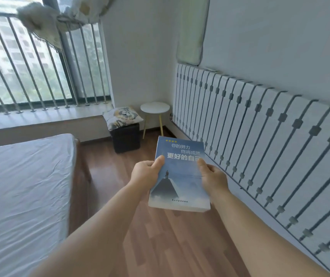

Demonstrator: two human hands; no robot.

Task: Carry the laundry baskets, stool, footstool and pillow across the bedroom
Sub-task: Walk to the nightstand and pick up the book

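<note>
A blue paperback book point(180, 176) is held out in front of me over the wooden floor. My left hand point(145, 172) grips its left edge, thumb on the cover. My right hand point(213, 176) grips its right edge the same way. Ahead in the corner stands a black cube footstool point(126, 139) with a patterned pillow point(121, 116) lying on top. Just right of it is a small round white stool point(154, 108) with thin yellow legs. No laundry basket is in view.
A bed with a pale sheet point(20, 186) fills the left side. A white mattress with grey straps point(270, 140) leans against the right wall. The window sill point(40, 120) with railing bars runs along the back. Wooden floor point(160, 246) lies between bed and mattress.
</note>
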